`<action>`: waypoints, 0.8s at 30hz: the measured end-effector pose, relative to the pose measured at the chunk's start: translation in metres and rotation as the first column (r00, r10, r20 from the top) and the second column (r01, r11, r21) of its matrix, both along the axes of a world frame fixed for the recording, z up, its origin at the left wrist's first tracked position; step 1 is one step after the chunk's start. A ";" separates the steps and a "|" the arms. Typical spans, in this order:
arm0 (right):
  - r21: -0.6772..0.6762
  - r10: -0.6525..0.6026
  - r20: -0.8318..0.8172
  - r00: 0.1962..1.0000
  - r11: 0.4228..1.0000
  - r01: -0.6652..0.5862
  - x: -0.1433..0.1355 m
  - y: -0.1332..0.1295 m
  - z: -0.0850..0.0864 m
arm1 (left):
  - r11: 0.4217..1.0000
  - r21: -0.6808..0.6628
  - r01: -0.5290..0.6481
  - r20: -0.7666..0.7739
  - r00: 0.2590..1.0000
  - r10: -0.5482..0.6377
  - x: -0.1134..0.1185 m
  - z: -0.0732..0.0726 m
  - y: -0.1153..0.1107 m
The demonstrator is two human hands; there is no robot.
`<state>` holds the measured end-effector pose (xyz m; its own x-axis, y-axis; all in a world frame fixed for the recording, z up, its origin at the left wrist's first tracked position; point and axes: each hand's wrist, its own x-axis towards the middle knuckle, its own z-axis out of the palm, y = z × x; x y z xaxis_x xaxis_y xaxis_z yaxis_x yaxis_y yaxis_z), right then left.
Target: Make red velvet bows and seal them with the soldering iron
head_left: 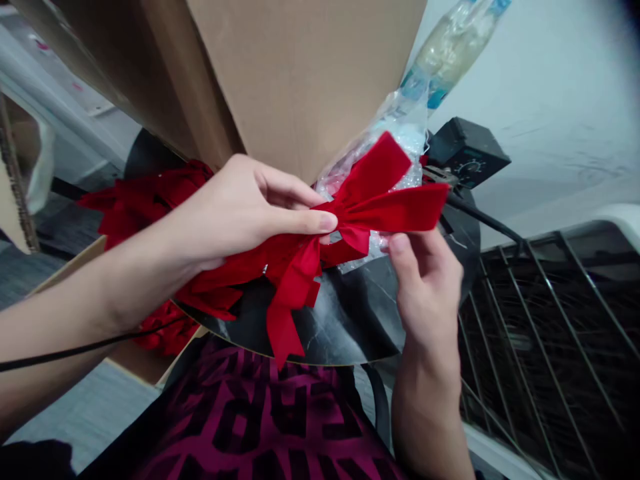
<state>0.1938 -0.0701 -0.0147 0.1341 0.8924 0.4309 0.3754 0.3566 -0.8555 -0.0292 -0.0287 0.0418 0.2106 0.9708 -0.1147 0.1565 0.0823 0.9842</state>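
Between my hands is a red ribbon bow (pixel 370 203) with a velvety look, its loops pointing up and right and one notched tail hanging over the table edge. My left hand (pixel 260 207) pinches the bow near its gathered middle, thumb on top. Just under the right-hand loop, my right hand (pixel 430 280) has thumb and fingertips drawn together; whatever they hold is too small or hidden to make out. More red bows (pixel 155 193) lie heaped to the left, partly behind my left forearm. The round black marbled table (pixel 345 327) is below.
A big cardboard box (pixel 320 73) stands at the back. Clear plastic bags (pixel 415 133) rest beside it, near a small black box with a dial (pixel 470 153). At right is a wire rack (pixel 545 320). An open carton (pixel 135 360) with red pieces sits lower left; a black cord (pixel 90 345) crosses there.
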 end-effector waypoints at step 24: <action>0.047 -0.051 0.114 0.992 0.998 0.045 -0.036 -0.043 0.017 | 0.987 0.133 -0.088 -0.128 0.986 0.105 0.010 0.029 -0.012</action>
<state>0.1580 -0.1130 0.0021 0.1238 0.8657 0.4851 0.4877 0.3726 -0.7895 -0.0192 -0.0403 0.0707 0.1060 0.9943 -0.0103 0.2852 -0.0204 0.9583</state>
